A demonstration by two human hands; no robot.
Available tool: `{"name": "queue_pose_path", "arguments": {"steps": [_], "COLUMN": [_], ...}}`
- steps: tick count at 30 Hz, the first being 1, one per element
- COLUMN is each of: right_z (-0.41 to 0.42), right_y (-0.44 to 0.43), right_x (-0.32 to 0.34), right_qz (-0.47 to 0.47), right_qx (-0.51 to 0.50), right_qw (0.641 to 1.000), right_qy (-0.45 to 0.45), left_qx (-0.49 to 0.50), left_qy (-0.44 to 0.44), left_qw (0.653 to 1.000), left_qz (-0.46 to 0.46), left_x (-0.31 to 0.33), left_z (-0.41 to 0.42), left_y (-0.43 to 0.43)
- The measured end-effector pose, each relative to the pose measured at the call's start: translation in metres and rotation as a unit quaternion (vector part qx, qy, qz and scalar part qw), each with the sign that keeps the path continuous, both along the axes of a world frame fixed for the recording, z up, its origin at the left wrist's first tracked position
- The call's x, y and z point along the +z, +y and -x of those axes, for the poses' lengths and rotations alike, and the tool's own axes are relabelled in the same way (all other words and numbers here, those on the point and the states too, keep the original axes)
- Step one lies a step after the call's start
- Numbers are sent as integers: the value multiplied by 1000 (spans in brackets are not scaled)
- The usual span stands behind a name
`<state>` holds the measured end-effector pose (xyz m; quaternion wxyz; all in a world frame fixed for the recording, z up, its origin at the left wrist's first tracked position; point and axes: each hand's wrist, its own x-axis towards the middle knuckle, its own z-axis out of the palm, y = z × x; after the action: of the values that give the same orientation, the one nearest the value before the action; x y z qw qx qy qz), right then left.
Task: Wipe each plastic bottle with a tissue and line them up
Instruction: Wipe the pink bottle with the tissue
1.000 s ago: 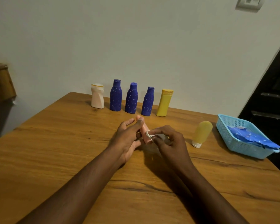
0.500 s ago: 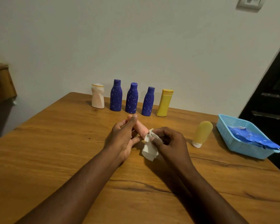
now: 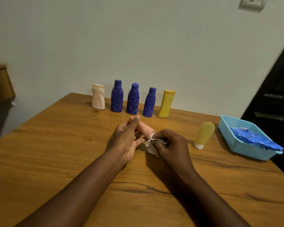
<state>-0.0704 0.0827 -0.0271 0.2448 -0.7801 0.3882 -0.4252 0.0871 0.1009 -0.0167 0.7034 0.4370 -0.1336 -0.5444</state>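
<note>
My left hand [image 3: 127, 140] grips a small pink bottle [image 3: 143, 129], tilted and lying nearly level above the wooden table [image 3: 56, 145]. My right hand [image 3: 170, 145] pinches a crumpled white tissue [image 3: 152, 145] against the bottle's near end. Along the table's far edge stands a row: a pale pink-white bottle [image 3: 98, 97], three blue speckled bottles [image 3: 116, 96] [image 3: 132, 99] [image 3: 149, 102] and a yellow bottle [image 3: 166, 103]. A yellow tube-shaped bottle [image 3: 204, 135] stands on its white cap to the right of my hands.
A light blue plastic basket [image 3: 236, 128] holding blue packets sits at the table's right edge. A wooden cabinet [image 3: 0, 84] is off to the left. A dark doorway lies to the right, and the wall is right behind the row.
My left hand has tilted the pink bottle flatter, its far end now pointing away and left. The tissue in my right hand has shifted to the bottle's near end.
</note>
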Motion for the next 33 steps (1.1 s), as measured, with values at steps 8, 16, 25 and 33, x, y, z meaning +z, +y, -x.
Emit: {"name": "queue_pose_path", "arguments": {"steps": [8, 16, 25, 33], "right_z": [-3, 1, -1, 7], "right_y": [6, 1, 3, -5], "right_x": [3, 4, 6, 8], "right_qz": [49, 71, 102, 42], "right_qx": [28, -29, 34, 7], "right_qw": [998, 996, 994, 994], "right_qy": [-4, -40, 23, -99], "left_qx": [10, 4, -33, -183], "left_qy": [-6, -4, -169, -145], "left_qw": [1000, 1000, 984, 971], "left_qz": [7, 26, 55, 56], "left_x": [1, 5, 3, 3], "left_z": [1, 4, 8, 14], "left_y": [0, 3, 5, 9]}}
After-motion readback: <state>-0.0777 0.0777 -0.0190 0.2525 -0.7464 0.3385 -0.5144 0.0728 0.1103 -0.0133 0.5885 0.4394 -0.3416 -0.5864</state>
